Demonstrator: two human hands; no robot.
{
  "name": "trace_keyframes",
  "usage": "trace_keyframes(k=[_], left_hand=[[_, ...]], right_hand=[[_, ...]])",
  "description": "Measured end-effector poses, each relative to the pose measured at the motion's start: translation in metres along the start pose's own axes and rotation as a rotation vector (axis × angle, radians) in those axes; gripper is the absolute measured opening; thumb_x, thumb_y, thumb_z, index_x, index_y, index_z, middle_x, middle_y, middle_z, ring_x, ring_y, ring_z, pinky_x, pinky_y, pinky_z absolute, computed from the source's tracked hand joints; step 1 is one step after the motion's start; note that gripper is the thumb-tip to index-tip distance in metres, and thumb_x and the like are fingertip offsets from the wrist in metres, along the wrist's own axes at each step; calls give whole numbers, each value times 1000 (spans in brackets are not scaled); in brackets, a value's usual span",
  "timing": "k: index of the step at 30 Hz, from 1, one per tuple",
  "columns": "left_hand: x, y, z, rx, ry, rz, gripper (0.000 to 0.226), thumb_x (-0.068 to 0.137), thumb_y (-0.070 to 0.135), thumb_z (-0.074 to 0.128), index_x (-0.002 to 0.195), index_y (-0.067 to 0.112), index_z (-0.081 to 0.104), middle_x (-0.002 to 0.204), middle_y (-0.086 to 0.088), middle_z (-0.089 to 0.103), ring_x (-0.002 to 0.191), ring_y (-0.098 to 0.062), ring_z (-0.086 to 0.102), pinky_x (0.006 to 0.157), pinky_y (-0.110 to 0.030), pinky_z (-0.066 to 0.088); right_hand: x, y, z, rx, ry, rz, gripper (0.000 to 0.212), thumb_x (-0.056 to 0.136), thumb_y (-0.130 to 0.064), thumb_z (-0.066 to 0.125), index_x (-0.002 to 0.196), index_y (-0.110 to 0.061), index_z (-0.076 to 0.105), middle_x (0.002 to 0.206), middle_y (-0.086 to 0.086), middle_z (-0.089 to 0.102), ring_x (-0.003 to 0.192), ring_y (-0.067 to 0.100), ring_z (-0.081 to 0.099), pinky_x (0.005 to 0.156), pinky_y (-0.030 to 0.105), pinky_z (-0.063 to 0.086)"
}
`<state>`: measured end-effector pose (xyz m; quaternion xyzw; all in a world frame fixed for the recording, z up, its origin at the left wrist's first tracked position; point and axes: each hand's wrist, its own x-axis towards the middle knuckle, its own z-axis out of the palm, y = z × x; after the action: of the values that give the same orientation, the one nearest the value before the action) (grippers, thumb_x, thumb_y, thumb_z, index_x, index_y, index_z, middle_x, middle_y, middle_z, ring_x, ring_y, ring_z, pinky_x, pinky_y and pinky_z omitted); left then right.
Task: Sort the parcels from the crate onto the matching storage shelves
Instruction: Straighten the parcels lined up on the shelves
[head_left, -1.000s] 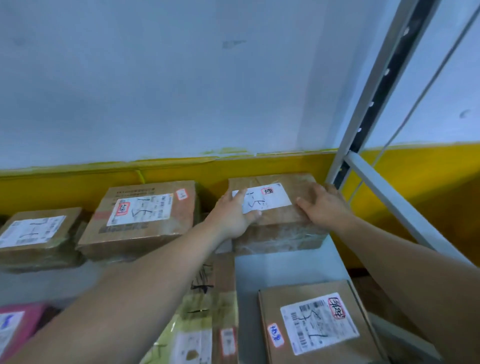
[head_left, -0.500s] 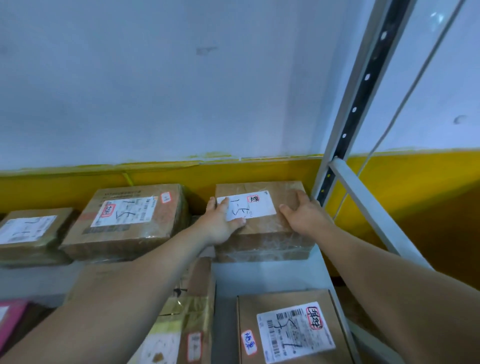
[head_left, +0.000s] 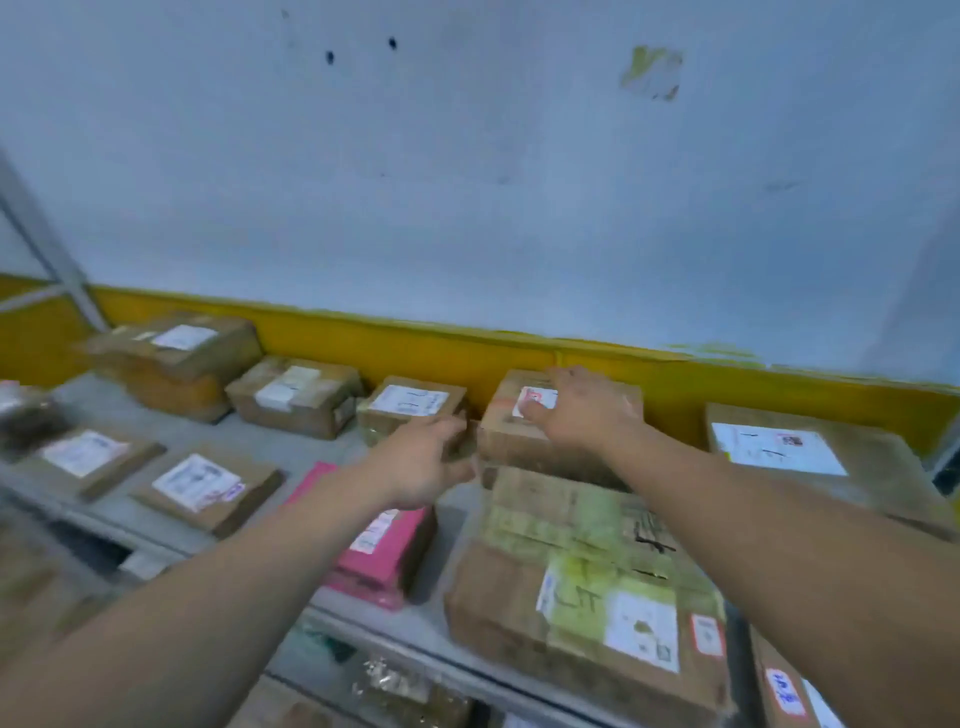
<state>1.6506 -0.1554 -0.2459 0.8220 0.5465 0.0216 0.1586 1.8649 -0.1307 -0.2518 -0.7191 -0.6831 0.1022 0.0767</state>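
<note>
The right hand (head_left: 582, 410) lies palm down on top of a brown cardboard box (head_left: 524, 441). Its fingers are spread and nearly straight across the white label with a red stamp, pressing rather than gripping. This box stands in the back row of a grey, smooth shelf (head_left: 317, 452), against the yellow band (head_left: 415, 348) painted along the foot of the pale wall (head_left: 467, 182).

The left hand (head_left: 421, 460) hangs just left of that box with its fingers loosely curved and holding nothing. Its fingertips reach towards the gap between the box and a smaller box (head_left: 410, 410). Blur hides whether they touch either one.

The smaller box is squat, taped and topped with a white label bearing handwriting. In front of the hands lies a big flat carton (head_left: 587, 571), its cardboard worn and crossed with glossy greenish tape and several labels. Left of it is a slim pink parcel (head_left: 389, 556) with sharp corners, partly under the left forearm. A wide carton (head_left: 810, 452) with a large white label sits to the right, well apart from the held box.
</note>
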Motion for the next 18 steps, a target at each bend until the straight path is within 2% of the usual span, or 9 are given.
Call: trace_keyframes(k=[2,5,7,9,11,14,18], left_hand=[[-38,-57,-14,-21,22,-70,65,92,43,59,148,21,35,152,-2,35,140,-22,34,111,-31,30],[-95,-136,-28,-28,40,-218,67,93,48,57,150,24,30,156,-1,29,137,-22,38,110,-36,34],[-131,-180,-37,-23,40,-288,67,94,47,55,150,21,30,156,-1,29,138,-21,35,111,-33,31],[-159,-220,-44,-16,45,-356,66,95,46,54,150,22,29,157,-1,27,140,-21,32,111,-32,29],[-178,-257,-48,-41,52,-439,66,94,47,55,150,24,29,157,0,28,137,-20,36,110,-32,32],[-190,-302,-47,-107,77,-521,65,93,49,56,149,28,31,154,1,32,131,-19,44,107,-33,38],[-180,-351,-36,-170,87,-558,64,94,47,55,150,27,30,155,-1,31,137,-22,36,112,-37,33]], right_hand=[[1,-70,13,-38,-16,-110,81,90,-71,31,150,-17,34,155,12,35,141,33,32,114,48,30],[-3,-163,32,-34,-15,-239,70,93,-64,41,149,-23,36,152,11,40,138,31,36,111,44,34],[-8,-214,45,-19,-24,-300,65,93,-62,43,145,-23,41,148,10,44,135,29,39,107,42,37],[-9,-256,60,-18,-74,-343,70,94,-63,43,149,-21,35,150,10,40,137,29,37,110,43,36],[-7,-290,74,-46,-113,-370,74,95,-63,41,154,-21,25,156,11,33,142,30,32,112,44,33],[4,-327,96,-48,-147,-375,75,97,-62,40,156,-19,23,160,10,26,145,29,26,114,42,28],[33,-360,132,-37,-203,-363,76,96,-62,42,156,-18,24,160,9,27,145,28,26,116,42,28]])
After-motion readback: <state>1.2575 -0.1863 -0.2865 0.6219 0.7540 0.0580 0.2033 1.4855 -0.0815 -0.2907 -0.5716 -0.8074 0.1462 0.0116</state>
